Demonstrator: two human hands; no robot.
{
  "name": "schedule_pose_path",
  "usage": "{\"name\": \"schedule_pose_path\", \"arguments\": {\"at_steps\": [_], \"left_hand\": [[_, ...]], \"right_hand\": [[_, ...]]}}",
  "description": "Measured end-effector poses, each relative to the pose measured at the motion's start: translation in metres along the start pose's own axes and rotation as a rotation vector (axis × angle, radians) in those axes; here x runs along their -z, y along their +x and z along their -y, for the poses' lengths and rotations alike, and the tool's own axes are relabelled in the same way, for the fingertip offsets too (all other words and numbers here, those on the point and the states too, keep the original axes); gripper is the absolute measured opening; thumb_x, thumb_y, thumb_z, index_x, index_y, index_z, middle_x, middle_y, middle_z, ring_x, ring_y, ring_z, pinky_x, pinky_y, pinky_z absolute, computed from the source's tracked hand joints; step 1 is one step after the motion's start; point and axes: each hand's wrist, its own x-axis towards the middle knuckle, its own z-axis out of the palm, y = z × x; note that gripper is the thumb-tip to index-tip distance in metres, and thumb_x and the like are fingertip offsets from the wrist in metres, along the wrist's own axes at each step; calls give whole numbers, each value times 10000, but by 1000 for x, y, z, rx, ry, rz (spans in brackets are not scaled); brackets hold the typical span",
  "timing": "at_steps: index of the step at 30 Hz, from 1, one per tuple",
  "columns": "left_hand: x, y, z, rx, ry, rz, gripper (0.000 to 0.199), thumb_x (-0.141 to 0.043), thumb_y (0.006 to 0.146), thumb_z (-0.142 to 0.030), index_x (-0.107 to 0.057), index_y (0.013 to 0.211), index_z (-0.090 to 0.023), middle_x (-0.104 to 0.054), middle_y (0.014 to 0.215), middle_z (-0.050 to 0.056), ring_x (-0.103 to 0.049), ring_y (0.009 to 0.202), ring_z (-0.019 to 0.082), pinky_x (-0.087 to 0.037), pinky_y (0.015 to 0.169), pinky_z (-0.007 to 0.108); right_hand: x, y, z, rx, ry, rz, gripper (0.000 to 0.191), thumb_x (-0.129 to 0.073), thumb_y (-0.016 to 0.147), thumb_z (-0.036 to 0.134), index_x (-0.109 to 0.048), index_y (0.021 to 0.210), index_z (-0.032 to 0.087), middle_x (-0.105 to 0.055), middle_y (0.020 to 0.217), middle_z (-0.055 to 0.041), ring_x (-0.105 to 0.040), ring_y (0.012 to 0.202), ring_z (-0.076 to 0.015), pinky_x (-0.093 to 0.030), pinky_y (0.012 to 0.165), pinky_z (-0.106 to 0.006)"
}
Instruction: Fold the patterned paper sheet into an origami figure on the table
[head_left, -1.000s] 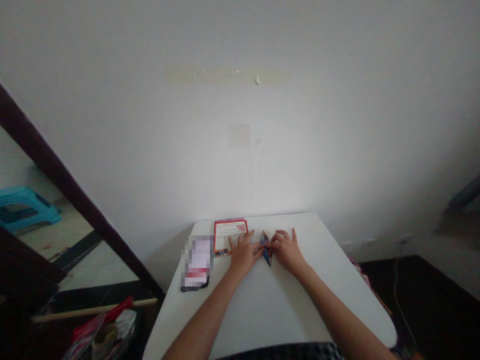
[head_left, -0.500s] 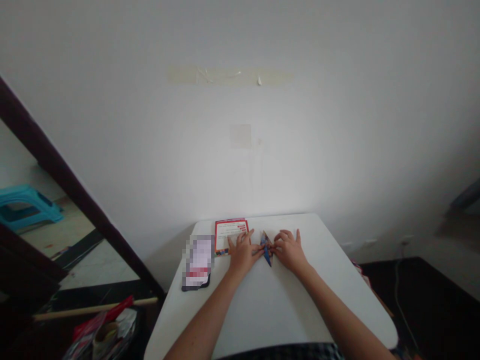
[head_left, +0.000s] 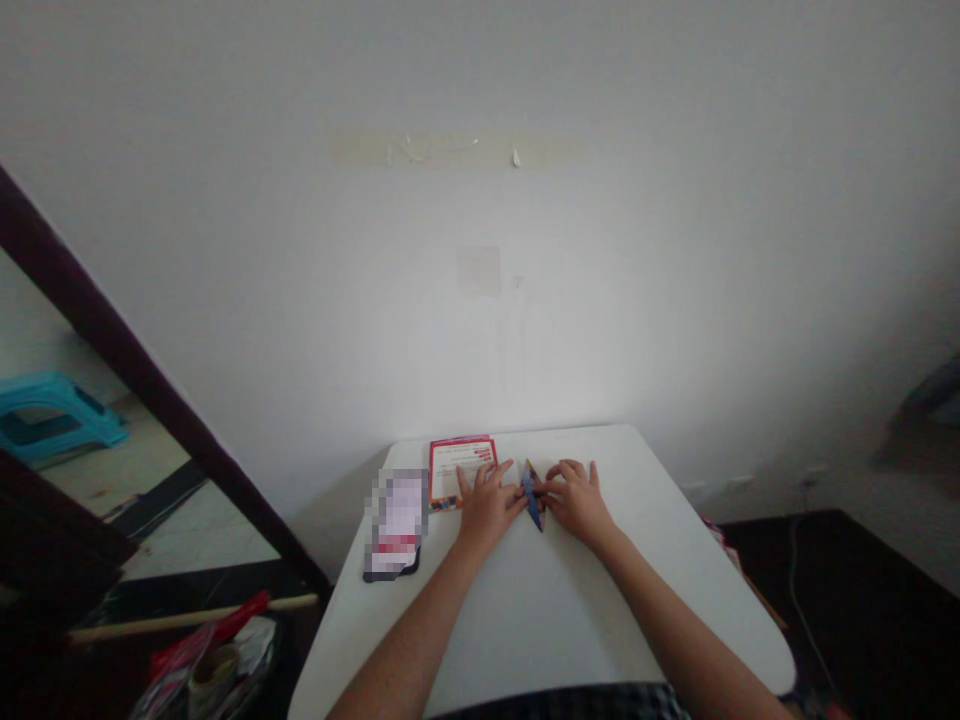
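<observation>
A small folded paper [head_left: 533, 504], blue with a patterned part, lies on the white table [head_left: 540, 620] between both hands. My left hand [head_left: 486, 502] has its thumb and a fingertip closed at the paper's left edge, its other fingers spread over the lower right of a red-edged booklet [head_left: 454, 462]. From the right, my right hand [head_left: 576, 500] pinches the paper's right side with thumb and index finger, other fingers raised. The fingertips hide part of the paper's middle.
A phone [head_left: 399, 520] with a blurred screen lies at the table's left. Behind the table stands a white wall [head_left: 637, 250]. At the lower left are a bin with bags [head_left: 244, 650] and a wooden stick [head_left: 187, 617]; a blue stool [head_left: 60, 415] is farther left.
The paper looks narrower, with less of its patterned right part showing. My fingers have shifted slightly over it. Both hands stay in nearly the same place.
</observation>
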Motion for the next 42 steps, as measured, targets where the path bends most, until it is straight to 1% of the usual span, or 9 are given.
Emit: {"name": "schedule_pose_path", "arguments": {"at_steps": [3,5,12,17,21,26,31,38,42], "left_hand": [[-1,-1,-2,-39,-20,14,176,-628,855,-407,-707,1010,-432,-506,1436,-61,-401,1301,277,-4,1096,738],[0,-1,-4,-44,-20,35,182,-612,864,-413,-701,1018,-455,-483,1454,-74,-387,1311,285,-29,1088,748],[0,2,-4,-2,12,113,230,-549,870,-522,-703,1023,-446,-410,1510,-94,-319,1353,356,-88,1051,788],[-7,2,2,18,5,105,192,-571,860,-515,-709,971,-441,-397,1518,-96,-322,1358,351,-86,1035,797],[-8,0,3,55,-6,97,191,-582,852,-512,-725,954,-437,-362,1541,-73,-308,1369,370,-35,1031,798],[-2,-1,1,68,-30,95,182,-596,847,-498,-733,963,-463,-396,1522,-61,-307,1370,356,-5,1049,778],[3,-1,0,15,-38,30,160,-667,807,-469,-742,946,-443,-433,1495,-67,-359,1336,305,-23,1104,719],[2,1,0,77,-44,54,118,-679,789,-490,-754,862,-434,-461,1474,-101,-361,1326,329,-26,1069,762],[4,2,0,123,-50,89,152,-644,812,-505,-761,848,-415,-473,1469,-85,-348,1332,339,-16,1051,780]], "right_hand": [[0,1,-2,-32,37,24,201,-638,845,351,-710,1018,425,-589,1161,-24,-432,1212,-253,-136,1097,-648],[0,2,-3,-51,54,36,189,-637,843,379,-716,1009,419,-581,1170,-27,-434,1209,-250,-149,1098,-633],[1,2,0,-74,68,41,185,-647,827,410,-719,997,413,-572,1171,-25,-421,1217,-253,-97,1098,-642],[-1,3,-4,-105,96,18,128,-656,820,383,-735,912,341,-587,1133,-32,-439,1191,-246,-124,1093,-628],[-1,3,-5,-101,80,19,117,-655,820,386,-732,888,329,-587,1132,-32,-441,1188,-251,-126,1083,-645],[1,2,-2,-104,80,34,127,-653,821,390,-731,906,339,-581,1140,-35,-434,1196,-256,-121,1082,-652],[-1,2,-2,-116,87,0,122,-661,815,393,-725,888,319,-579,1134,-32,-447,1178,-249,-155,1080,-627],[-2,2,-3,-122,79,-4,111,-683,805,387,-726,894,336,-580,1124,-20,-454,1164,-241,-159,1080,-607],[-1,0,-2,-119,78,-7,116,-683,803,396,-730,897,345,-583,1125,-21,-464,1152,-241,-175,1077,-589]]}}
